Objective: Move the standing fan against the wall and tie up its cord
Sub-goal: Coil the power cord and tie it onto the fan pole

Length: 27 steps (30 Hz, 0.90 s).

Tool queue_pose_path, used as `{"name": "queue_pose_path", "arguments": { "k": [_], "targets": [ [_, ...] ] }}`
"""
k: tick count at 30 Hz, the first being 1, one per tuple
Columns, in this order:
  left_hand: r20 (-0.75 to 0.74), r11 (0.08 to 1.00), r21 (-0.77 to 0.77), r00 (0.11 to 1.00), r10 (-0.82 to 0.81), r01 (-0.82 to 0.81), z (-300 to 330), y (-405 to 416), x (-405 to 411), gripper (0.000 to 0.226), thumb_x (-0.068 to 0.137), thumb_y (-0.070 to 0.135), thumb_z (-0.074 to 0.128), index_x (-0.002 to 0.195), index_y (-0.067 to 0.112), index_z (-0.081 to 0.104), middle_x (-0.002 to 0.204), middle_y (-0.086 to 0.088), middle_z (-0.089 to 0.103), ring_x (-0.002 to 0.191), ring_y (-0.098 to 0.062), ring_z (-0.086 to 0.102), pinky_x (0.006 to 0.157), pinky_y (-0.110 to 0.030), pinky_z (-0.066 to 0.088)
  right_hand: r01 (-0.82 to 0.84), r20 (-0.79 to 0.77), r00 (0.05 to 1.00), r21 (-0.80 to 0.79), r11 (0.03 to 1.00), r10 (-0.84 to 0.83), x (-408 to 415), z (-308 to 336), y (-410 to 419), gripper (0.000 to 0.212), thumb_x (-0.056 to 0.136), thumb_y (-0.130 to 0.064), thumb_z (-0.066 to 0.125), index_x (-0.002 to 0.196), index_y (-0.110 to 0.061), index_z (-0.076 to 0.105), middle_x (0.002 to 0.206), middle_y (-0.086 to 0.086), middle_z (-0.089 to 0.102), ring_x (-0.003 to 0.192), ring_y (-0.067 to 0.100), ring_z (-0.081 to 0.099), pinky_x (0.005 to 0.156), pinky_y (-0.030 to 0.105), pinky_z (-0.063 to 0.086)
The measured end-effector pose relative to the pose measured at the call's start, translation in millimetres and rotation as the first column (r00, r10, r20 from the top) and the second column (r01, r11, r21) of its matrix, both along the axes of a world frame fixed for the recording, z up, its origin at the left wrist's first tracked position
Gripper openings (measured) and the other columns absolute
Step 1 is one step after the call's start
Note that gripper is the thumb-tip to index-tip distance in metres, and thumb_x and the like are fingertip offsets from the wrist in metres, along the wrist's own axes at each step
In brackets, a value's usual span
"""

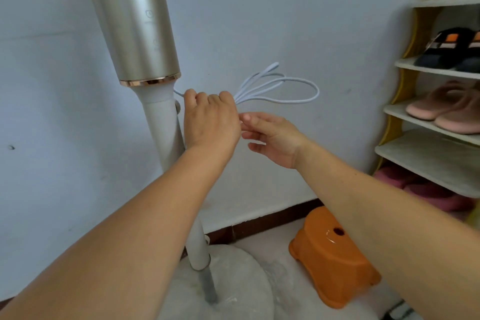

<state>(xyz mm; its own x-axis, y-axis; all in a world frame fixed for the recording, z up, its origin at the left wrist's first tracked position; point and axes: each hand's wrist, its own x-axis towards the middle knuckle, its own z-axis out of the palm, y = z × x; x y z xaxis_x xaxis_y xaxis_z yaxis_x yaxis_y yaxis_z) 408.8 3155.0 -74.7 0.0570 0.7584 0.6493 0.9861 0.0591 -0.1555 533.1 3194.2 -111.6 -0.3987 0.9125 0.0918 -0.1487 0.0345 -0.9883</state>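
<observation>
The standing fan (135, 23) has a gold column and a white pole, and it stands close to the pale wall on a round white base (233, 280). Its white cord (280, 86) is gathered into several loops that stick out to the right of my left hand (210, 119), which is shut on the bundle beside the pole. A short length of cord runs from that fist to the pole. Just below and to the right, my right hand (272, 138) is open with fingers spread, its fingertips near my left hand.
An orange plastic stool (332, 257) sits on the floor right of the fan base. A shoe rack (436, 117) with slippers and shoes stands against the right side. The wall is directly behind the fan.
</observation>
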Motion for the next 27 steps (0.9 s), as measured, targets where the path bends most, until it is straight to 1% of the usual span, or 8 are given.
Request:
{"name": "queue_pose_path", "arguments": {
  "k": [4,7,10,13,15,17,21,27],
  "targets": [
    [-0.005,1.000,0.006,1.000,-0.014,0.014,-1.4,-0.6,-1.1,0.016,0.089,0.005,0.036,0.096,0.003,0.050,0.095,-0.017,0.064,0.095,-0.035,0.053,0.103,-0.040,0.024,0.188,0.219,0.961,-0.056,0.981,-0.172,25.8,-57.6,-5.2,0.013,0.083,-0.026,0.068,0.096,-0.023,0.067,0.094,-0.005,0.065,0.089,0.012,0.058,0.073,0.023,0.047],
    [-0.029,1.000,-0.001,1.000,-0.007,0.007,-1.8,-1.3,-0.8,0.020,0.082,0.000,0.036,0.095,0.003,0.051,0.093,-0.017,0.063,0.093,-0.034,0.053,0.102,-0.041,0.025,0.313,0.438,0.855,-0.013,0.950,-0.276,46.4,-111.4,-4.3,0.015,0.087,-0.021,0.064,0.101,-0.019,0.065,0.106,0.001,0.065,0.090,0.010,0.057,0.074,0.022,0.046],
    [-0.044,1.000,-0.017,0.999,0.002,-0.003,-3.3,-2.0,-0.4,0.022,0.079,-0.001,0.036,0.096,0.003,0.050,0.094,-0.017,0.063,0.094,-0.035,0.053,0.103,-0.042,0.024,0.379,0.696,0.647,0.057,0.923,-0.309,70.4,-165.7,-3.2,0.031,0.090,-0.019,0.059,0.119,-0.008,0.059,0.124,0.010,0.060,0.110,0.021,0.056,0.093,0.030,0.043],
    [-0.062,1.000,-0.010,0.998,0.012,-0.013,-4.8,-1.9,-1.1,0.023,0.079,-0.001,0.035,0.096,0.003,0.050,0.095,-0.018,0.063,0.096,-0.035,0.052,0.104,-0.042,0.024,0.344,0.895,0.390,0.076,0.936,-0.215,91.5,-206.5,-7.5,0.037,0.095,-0.025,0.049,0.127,-0.008,0.052,0.134,0.012,0.052,0.121,0.028,0.049,0.098,0.032,0.040],
    [-0.076,1.000,-0.003,0.997,0.014,-0.014,-6.1,-1.7,-0.9,0.023,0.079,-0.002,0.034,0.096,0.002,0.049,0.095,-0.019,0.062,0.096,-0.035,0.052,0.105,-0.043,0.023,0.281,0.969,0.208,0.074,0.957,-0.136,101.5,-225.8,-11.7,0.042,0.096,-0.032,0.041,0.131,-0.010,0.047,0.138,0.012,0.049,0.124,0.029,0.046,0.101,0.035,0.039],
    [-0.081,1.000,0.003,0.997,0.015,-0.014,-6.1,-1.5,-0.6,0.023,0.078,-0.003,0.035,0.096,0.001,0.049,0.094,-0.021,0.062,0.096,-0.036,0.051,0.104,-0.043,0.023,0.244,0.993,0.109,0.021,0.970,-0.049,107.3,-239.6,-16.0,0.054,0.097,-0.041,0.035,0.142,-0.010,0.033,0.150,0.014,0.032,0.136,0.030,0.030,0.110,0.038,0.030],
    [-0.095,1.000,0.011,0.995,0.025,-0.024,-8.1,0.4,-0.8,0.023,0.076,-0.005,0.036,0.093,0.001,0.049,0.091,-0.021,0.061,0.094,-0.036,0.051,0.104,-0.043,0.023,0.264,0.995,0.080,-0.073,0.962,0.054,105.9,-258.7,-23.4,0.065,0.096,-0.049,0.032,0.147,-0.012,0.017,0.158,0.015,0.002,0.145,0.033,0.002,0.116,0.045,0.015],
    [-0.111,0.999,0.024,0.993,0.034,-0.031,-9.8,2.7,-1.1,0.022,0.076,-0.005,0.035,0.092,0.001,0.049,0.090,-0.021,0.061,0.094,-0.036,0.051,0.104,-0.043,0.023,0.321,0.990,0.112,-0.123,0.939,0.091,96.2,-269.7,-21.4,0.069,0.095,-0.053,0.029,0.149,-0.015,0.009,0.157,0.014,-0.011,0.144,0.033,-0.006,0.117,0.049,0.008]
  ]
}}
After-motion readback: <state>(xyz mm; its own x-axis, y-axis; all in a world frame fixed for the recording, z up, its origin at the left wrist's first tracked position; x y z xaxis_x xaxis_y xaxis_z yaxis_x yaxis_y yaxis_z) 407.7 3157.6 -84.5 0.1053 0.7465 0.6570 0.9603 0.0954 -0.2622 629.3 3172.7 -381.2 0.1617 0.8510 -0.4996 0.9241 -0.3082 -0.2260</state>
